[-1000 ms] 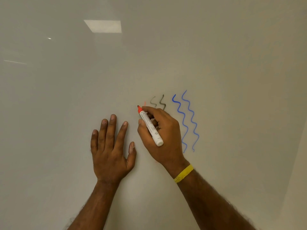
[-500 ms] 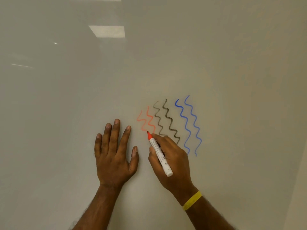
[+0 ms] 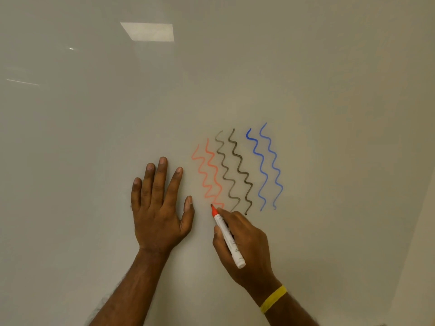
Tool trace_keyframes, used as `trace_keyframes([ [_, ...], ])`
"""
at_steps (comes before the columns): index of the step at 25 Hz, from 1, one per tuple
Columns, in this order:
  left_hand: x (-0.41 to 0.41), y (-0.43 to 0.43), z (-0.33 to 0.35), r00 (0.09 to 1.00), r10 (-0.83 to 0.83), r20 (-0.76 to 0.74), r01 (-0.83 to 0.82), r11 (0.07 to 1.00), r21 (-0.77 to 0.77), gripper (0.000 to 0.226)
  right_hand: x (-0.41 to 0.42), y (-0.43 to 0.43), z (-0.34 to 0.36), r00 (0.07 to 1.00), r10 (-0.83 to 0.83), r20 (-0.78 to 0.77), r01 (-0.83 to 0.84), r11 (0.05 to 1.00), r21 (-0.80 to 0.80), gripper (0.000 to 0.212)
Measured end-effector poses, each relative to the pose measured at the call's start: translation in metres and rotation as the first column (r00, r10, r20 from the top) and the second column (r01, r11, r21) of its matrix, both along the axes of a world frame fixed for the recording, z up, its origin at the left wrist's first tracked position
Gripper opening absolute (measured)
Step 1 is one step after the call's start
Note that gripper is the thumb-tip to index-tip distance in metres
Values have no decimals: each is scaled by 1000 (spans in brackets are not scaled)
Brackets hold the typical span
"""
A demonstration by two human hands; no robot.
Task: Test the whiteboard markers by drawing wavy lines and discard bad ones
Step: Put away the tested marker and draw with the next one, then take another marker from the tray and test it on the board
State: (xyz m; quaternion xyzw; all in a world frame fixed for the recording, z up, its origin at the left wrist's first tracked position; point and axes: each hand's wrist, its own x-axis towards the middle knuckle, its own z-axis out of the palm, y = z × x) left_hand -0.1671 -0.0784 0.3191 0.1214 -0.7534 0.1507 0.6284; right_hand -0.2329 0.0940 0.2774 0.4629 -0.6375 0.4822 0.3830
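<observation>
A white-barrelled red marker is gripped in my right hand, its red tip touching the whiteboard at the bottom end of a pale red wavy line. To the right of the red marks stand a black wavy line with a fainter twin, then a blue wavy line, also doubled. My left hand lies flat on the board, fingers spread, just left of the red line. It holds nothing. A yellow band circles my right wrist.
The glossy board reflects a ceiling light panel at the upper left. The board's right edge runs diagonally down the right side of the view.
My right hand has moved down the board with the marker, drawing the red wavy line from top to bottom and uncovering the black lines. My left hand has stayed flat.
</observation>
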Motion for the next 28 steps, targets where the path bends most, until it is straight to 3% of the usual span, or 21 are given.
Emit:
trace_keyframes([
  [6, 0, 0, -1, 1000, -1, 11, 1, 1000, 2, 64, 7, 12, -24, 997, -21, 74, 17, 998, 53, 24],
  [10, 2, 2, 0, 1000, 6, 24, -6, 1000, 4, 62, 6, 24, -34, 947, 129, 295, -124, 992, -37, 26],
  [13, 4, 6, -2, 999, -18, 44, 17, 999, 38, 65, 9, 34, -41, 785, 332, 524, -222, 939, -262, 26],
  [16, 8, 14, -18, 995, -67, 71, 61, 995, 84, 67, 14, 45, -49, 628, 476, 615, -263, 874, -408, 23],
  [20, 14, 31, -71, 982, -115, 148, 93, 985, 143, 67, 13, 58, -68, 522, 542, 659, -256, 836, -486, 18],
  [23, 23, 49, -120, 956, -160, 245, 110, 972, 206, 67, 12, 67, -88, 388, 582, 714, -219, 811, -542, 14],
  [28, 41, 76, -191, 870, -233, 434, 108, 950, 294, 67, 13, 88, -127, 255, 553, 793, -184, 833, -521, 13],
])
